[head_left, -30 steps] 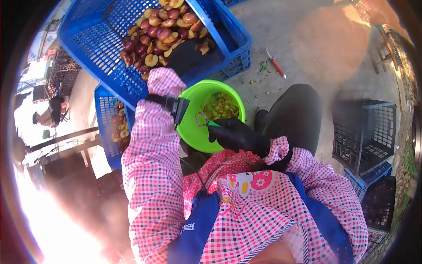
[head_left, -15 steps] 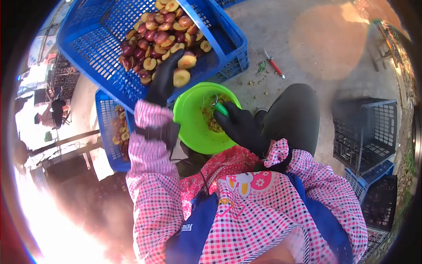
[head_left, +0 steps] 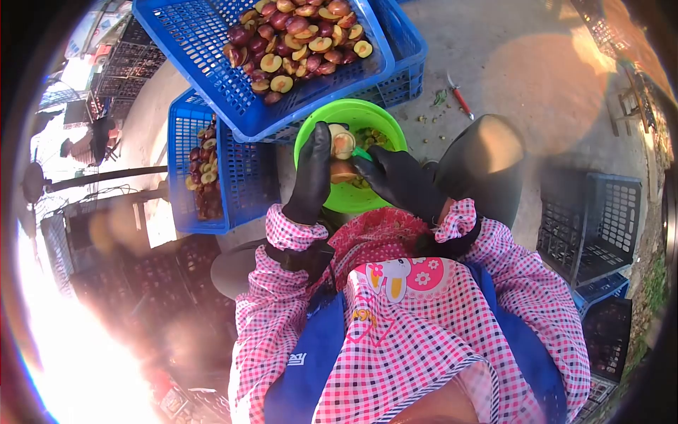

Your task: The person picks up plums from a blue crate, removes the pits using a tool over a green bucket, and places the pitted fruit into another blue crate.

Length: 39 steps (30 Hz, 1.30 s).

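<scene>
My left hand (head_left: 314, 177), in a black glove, is closed around two halved fruits that look like plums. The upper half (head_left: 342, 143) faces up with its cut side showing, and a second half (head_left: 343, 170) sits below it. My right hand (head_left: 397, 180), also gloved in black, grips a green-handled coring tool (head_left: 361, 153). Its looped metal end is at the upper half's cut face. Both hands are over a bright green bowl (head_left: 397, 134) with small brownish-yellow bits (head_left: 374, 138) in it. More halves (head_left: 304, 46) are heaped in the tilted blue crate (head_left: 212, 67) beyond.
Left of the bowl, another blue crate (head_left: 244, 173) contains halved fruit. Red-handled pruning shears (head_left: 462, 102) lie on the concrete floor among scraps. Black crates (head_left: 593, 219) stand at the right. My knee (head_left: 484, 159) is beside the bowl. Glare covers the lower left.
My left hand has come back from the crate of fruit to the bowl, bringing the halves to the tool. My right hand stays over the bowl. The view has shifted.
</scene>
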### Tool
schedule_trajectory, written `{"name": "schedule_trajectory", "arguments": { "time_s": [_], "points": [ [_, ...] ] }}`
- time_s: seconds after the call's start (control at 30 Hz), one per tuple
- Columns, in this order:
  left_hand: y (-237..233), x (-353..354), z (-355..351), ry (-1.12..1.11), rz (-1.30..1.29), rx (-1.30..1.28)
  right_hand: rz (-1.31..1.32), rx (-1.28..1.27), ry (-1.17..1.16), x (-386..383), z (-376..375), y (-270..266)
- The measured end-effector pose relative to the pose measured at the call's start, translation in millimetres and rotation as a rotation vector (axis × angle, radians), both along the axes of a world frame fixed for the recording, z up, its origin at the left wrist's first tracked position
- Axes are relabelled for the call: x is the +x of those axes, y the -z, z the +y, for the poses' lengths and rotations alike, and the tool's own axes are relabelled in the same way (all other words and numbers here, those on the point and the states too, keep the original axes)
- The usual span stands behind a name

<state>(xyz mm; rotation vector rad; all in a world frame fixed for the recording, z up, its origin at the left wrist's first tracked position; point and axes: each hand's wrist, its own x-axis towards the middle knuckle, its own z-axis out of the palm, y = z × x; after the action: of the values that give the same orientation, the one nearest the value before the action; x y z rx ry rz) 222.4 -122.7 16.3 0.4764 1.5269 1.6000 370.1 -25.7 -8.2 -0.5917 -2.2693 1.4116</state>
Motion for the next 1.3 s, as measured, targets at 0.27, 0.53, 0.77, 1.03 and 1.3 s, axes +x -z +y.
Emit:
{"name": "schedule_trajectory", "arguments": {
  "time_s": [0.27, 0.53, 0.77, 1.03, 1.3],
  "points": [
    [-2.4, 6.1, 4.7, -0.057, 0.075, -0.047, -0.012, -0.104, -0.061, -1.8, 5.5, -2.7],
    [11.4, 3.5, 11.4, -0.027, 0.196, -0.112, -0.285, -0.835, -0.346, 3.3, 22.4, -20.1],
    [18.9, 3.7, 14.5, -0.023, 0.325, -0.031, -0.236, -0.976, -0.438, 3.1, 23.8, -18.3],
    [11.1, 5.3, 21.4, -0.082, 0.61, 0.103, 0.136, -1.857, -0.726, -1.0, 5.1, -10.6],
    [14.8, -28.9, -3.7, -0.191, 0.531, -0.198, -0.12, -1.26, -0.581, -5.3, -4.3, -15.2]
  ]
}}
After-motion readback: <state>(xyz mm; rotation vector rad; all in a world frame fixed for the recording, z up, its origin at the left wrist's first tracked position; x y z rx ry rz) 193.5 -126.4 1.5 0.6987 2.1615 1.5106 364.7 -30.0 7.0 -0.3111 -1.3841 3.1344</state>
